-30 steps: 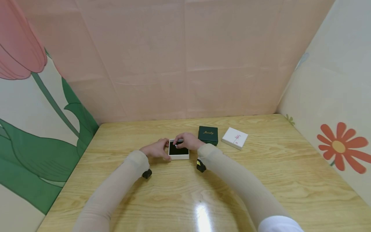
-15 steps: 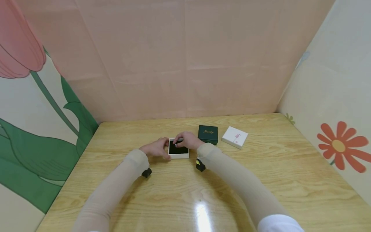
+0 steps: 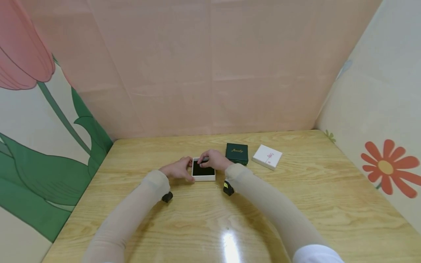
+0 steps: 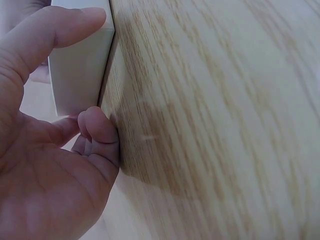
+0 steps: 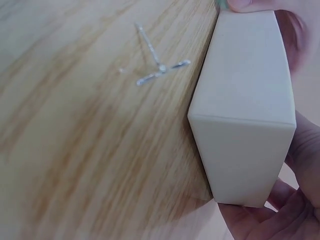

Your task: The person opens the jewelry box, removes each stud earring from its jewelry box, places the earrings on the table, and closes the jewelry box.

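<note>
A white jewelry box (image 3: 204, 178) with a black pad (image 3: 204, 171) inside lies on the table. My left hand (image 3: 179, 168) holds its left side, thumb at the near corner and fingers toward the far one. Over the pad's back left part, my right hand (image 3: 213, 160) has thumb and index finger pinched together on a small earring, which the fingertips hide now. In the right wrist view, the right hand (image 5: 295, 210) shows partly behind the box (image 5: 240, 150). A silver stud earring (image 5: 162, 68) lies on the table just in front of the box, its post showing.
Behind the right wrist sits a dark green box (image 3: 236, 150) with gold lettering. To its right is a white lid (image 3: 267, 157) with a pink flower print. A pink backdrop (image 3: 210, 73) closes off the table's far edge.
The small shiny speck seen at the right fingertips earlier no longer shows. Both hands and the box keep their places; the head view shifts only slightly.
</note>
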`<state>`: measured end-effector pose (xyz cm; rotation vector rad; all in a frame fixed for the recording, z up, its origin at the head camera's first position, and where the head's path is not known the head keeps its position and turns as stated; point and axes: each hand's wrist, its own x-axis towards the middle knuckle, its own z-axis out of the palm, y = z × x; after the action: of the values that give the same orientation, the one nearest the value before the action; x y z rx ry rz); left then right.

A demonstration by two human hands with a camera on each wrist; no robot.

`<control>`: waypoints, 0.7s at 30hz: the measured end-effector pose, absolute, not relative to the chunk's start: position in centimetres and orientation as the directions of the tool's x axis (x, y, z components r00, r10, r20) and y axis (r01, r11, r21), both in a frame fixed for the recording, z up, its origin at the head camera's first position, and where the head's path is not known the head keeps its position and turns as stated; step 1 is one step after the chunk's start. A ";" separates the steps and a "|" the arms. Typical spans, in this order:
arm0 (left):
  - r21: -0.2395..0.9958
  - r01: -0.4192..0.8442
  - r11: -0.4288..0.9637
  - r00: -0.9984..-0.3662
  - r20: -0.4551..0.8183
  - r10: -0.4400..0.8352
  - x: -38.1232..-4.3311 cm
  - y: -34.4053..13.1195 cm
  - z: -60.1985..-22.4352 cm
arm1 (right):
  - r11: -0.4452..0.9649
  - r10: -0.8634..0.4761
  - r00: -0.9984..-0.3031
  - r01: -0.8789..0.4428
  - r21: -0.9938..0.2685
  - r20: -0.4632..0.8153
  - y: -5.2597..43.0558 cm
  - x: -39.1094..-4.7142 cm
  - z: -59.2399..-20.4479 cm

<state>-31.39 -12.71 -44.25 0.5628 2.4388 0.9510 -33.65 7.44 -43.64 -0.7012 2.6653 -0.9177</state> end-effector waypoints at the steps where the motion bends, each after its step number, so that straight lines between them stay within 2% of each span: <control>1: 0.703 0.207 0.681 -0.811 -0.266 0.521 -31.4 -12.7 -44.2 | 0.687 -0.513 -0.856 -0.366 -0.628 -0.062 7.4 -33.6 -43.7; 21: 0.703 0.189 0.686 -0.816 -0.276 0.508 -31.3 -12.6 -44.1 | 0.659 -0.497 -0.865 -0.324 -0.679 -0.070 7.7 -33.8 -43.8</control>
<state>-31.31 -12.64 -44.14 0.5395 2.4423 0.9471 -33.77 7.74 -43.82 -0.6628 2.6273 -1.0044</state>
